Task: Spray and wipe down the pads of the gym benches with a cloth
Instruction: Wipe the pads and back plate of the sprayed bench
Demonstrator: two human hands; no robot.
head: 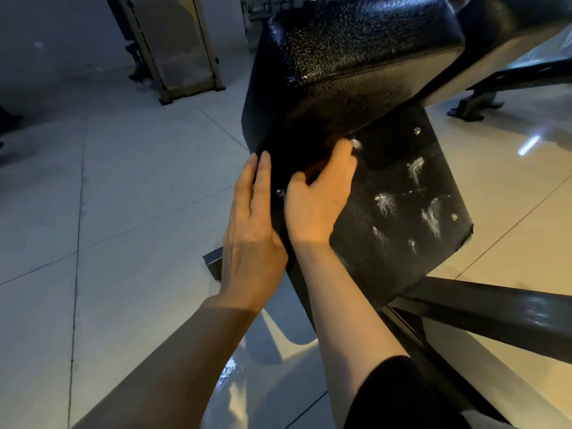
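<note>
A black textured bench pad (356, 54) tilts overhead. Below it sits a flat black board (402, 205) with small screws and whitish smears. My left hand (250, 230) lies flat, fingers straight, against the board's left edge. My right hand (318, 196) is curled, its fingers reaching into the dark gap where pad and board meet. A small patch of reddish-orange cloth (314, 170) shows between its thumb and fingers; the rest is hidden under the hand. No spray bottle is in view.
The bench's black steel frame (495, 314) runs out to the lower right. Another black frame foot (473, 106) stands at the right. A machine with a clear shield (176, 48) stands at the back left. Glossy floor tiles (108, 212) lie all around.
</note>
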